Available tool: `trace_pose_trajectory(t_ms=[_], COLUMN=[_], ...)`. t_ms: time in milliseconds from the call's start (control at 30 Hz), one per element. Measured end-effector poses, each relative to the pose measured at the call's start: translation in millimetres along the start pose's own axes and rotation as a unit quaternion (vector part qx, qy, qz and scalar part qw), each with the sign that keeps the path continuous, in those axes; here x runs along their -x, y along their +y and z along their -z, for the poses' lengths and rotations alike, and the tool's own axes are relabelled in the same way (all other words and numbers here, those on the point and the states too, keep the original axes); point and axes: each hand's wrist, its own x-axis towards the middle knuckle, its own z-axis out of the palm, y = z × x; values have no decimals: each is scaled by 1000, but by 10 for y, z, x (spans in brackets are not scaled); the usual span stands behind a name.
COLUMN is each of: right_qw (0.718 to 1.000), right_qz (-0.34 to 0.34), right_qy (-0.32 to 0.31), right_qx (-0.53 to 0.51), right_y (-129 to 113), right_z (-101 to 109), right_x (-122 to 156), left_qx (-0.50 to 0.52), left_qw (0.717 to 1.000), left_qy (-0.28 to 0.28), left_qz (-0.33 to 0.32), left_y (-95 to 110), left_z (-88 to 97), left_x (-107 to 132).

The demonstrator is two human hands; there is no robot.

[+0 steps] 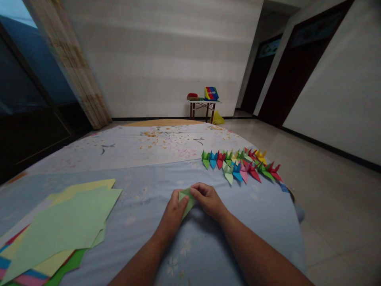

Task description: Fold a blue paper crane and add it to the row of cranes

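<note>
My left hand [174, 210] and my right hand [208, 200] pinch a small folded piece of green origami paper [187, 201] between them, just above the light blue bedsheet [154, 178]. Fingers of both hands cover most of the fold. To the left lies a loose pile of origami paper sheets [59, 226] in pale green, yellow, and darker colours, with a striped sheet near the bottom. Rows of folded paper cranes [238, 167] in several colours stand on the sheet ahead and to the right, beyond my right hand.
A white floral cloth [133, 149] lies beyond the blue sheet. The bed's right edge drops to a tiled floor [327, 206]. Far off, a small table [204, 102] holds a colourful packet and red items, with a yellow bag [218, 118] beside it. A curtain [71, 59] hangs left.
</note>
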Motion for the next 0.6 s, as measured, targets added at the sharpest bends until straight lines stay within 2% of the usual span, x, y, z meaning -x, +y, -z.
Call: trace_pose_trajectory(t_ms=[200, 367, 600], right_qw=[1000, 1000, 998], right_qz=[6, 8, 2], right_qy=[6, 13, 59], right_qx=[8, 27, 30], right_y=[-9, 2, 71], right_z=[6, -2, 52], right_x=[-2, 1, -20], left_qx=[-29, 39, 101], left_qw=[999, 998, 993], left_qy=[2, 45, 47], left_qz=[-16, 15, 30], left_y=[-42, -11, -18], left_z=[-2, 3, 35], left_x=[-17, -34, -24])
